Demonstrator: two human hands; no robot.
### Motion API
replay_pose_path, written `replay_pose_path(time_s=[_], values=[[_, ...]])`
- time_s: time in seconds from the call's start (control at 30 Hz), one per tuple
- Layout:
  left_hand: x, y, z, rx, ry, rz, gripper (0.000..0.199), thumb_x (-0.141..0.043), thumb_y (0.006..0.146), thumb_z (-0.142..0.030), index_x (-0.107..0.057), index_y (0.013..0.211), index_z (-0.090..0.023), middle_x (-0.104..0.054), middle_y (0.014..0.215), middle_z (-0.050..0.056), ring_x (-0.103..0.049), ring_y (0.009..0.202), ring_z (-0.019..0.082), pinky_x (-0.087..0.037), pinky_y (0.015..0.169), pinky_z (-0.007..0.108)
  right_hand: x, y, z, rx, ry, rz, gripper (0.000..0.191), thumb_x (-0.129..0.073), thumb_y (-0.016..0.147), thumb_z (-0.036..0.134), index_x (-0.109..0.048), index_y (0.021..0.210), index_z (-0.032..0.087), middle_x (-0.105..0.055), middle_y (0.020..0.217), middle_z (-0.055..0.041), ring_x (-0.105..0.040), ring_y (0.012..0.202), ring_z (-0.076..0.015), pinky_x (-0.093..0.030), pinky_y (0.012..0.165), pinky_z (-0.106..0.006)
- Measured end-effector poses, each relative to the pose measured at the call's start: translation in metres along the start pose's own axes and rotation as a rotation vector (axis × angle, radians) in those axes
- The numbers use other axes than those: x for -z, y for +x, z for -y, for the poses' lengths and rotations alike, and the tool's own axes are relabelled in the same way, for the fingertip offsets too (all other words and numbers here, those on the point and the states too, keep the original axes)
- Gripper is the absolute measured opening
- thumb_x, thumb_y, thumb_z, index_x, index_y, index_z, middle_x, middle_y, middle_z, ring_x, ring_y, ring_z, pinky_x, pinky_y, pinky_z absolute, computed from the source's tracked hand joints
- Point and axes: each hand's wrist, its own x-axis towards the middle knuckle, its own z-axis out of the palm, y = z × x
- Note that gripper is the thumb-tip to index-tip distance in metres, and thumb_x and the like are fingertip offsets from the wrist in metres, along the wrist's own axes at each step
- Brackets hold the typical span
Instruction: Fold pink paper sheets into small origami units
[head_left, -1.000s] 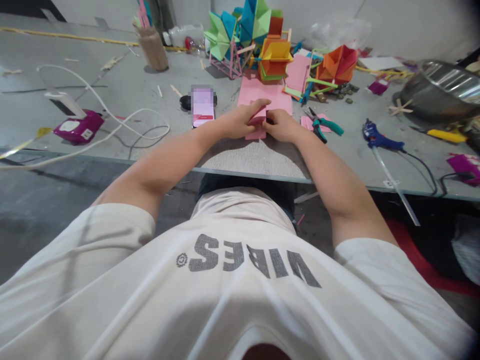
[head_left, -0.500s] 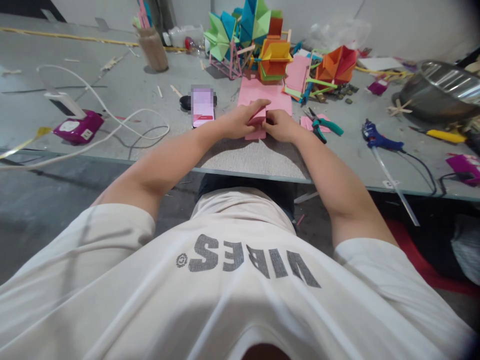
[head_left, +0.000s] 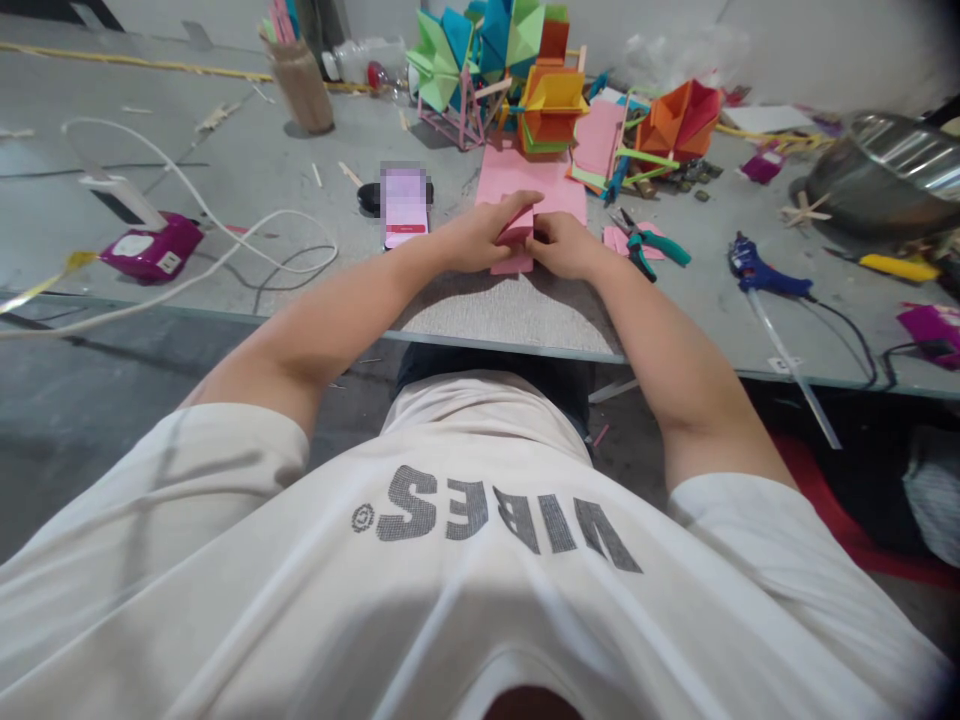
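Observation:
A small folded piece of pink paper stands near the table's front edge, between my two hands. My left hand is closed on it from the left, with the index finger stretched across its top. From the right, my right hand pinches its lower right side with bent fingers. Part of the pink piece is hidden behind the fingers. Behind my hands lies a larger pink sheet. Teal-handled pliers rest on pink scraps to the right.
A phone lies left of my hands. Folded coloured paper shapes stand at the back. A blue glue gun and a metal bowl are at the right. A jar and a white cable are at the left.
The view has shifted slightly. Both hands keep nearly the same hold on the pink paper.

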Motion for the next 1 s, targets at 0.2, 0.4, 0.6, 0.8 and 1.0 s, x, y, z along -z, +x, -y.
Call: replay_pose_path(time_s=[0.2,0.4,0.6,0.8,1.0], values=[[-0.001,0.001,0.009,-0.005,0.003,0.000,0.095,-0.081,0.102,-0.065,-0.060,0.191,-0.041,-0.083,0.172,0.014,-0.077,0.163,0.046,-0.059,0.143,0.068,0.001,-0.001,0.003,-0.011,0.005,0.001,0.034,-0.086,0.102,0.047,-0.057,0.096,0.032,-0.051,0.082,-0.0037,-0.059,0.091,-0.0330,-0.062,0.088,-0.052],[-0.002,0.001,0.008,-0.005,0.029,0.005,0.103,-0.074,0.105,-0.078,-0.055,0.197,-0.036,-0.084,0.172,0.013,-0.073,0.161,0.047,-0.056,0.144,0.071,-0.001,0.000,0.001,-0.011,0.000,-0.015,0.037,-0.088,0.105,0.048,-0.056,0.094,0.032,-0.054,0.083,-0.0044,-0.059,0.091,-0.0329,-0.061,0.089,-0.051],[0.002,0.001,-0.001,0.006,-0.015,0.052,0.099,-0.073,0.103,-0.078,-0.057,0.194,-0.043,-0.094,0.151,0.006,-0.062,0.177,0.045,-0.052,0.146,0.072,-0.002,0.002,-0.002,-0.012,-0.034,-0.027,0.035,-0.086,0.104,0.036,-0.055,0.090,0.031,-0.053,0.082,-0.0035,-0.058,0.090,-0.0315,-0.059,0.093,-0.052],[0.005,-0.002,-0.009,0.013,0.076,0.034,0.101,-0.071,0.097,-0.066,-0.054,0.194,-0.046,-0.089,0.167,0.008,-0.075,0.168,0.047,-0.058,0.141,0.072,0.002,-0.004,0.011,-0.045,-0.045,-0.019,0.040,-0.087,0.108,0.040,-0.054,0.087,0.032,-0.055,0.077,-0.0035,-0.061,0.089,-0.0319,-0.061,0.089,-0.050],[0.008,-0.007,-0.016,0.015,0.177,0.036,0.095,-0.066,0.102,-0.060,-0.053,0.195,-0.047,-0.090,0.163,0.007,-0.081,0.158,0.043,-0.064,0.133,0.065,0.003,-0.005,0.013,-0.063,-0.054,-0.027,0.050,-0.091,0.110,0.052,-0.052,0.084,0.032,-0.051,0.072,-0.0031,-0.060,0.085,-0.0317,-0.061,0.083,-0.050]])
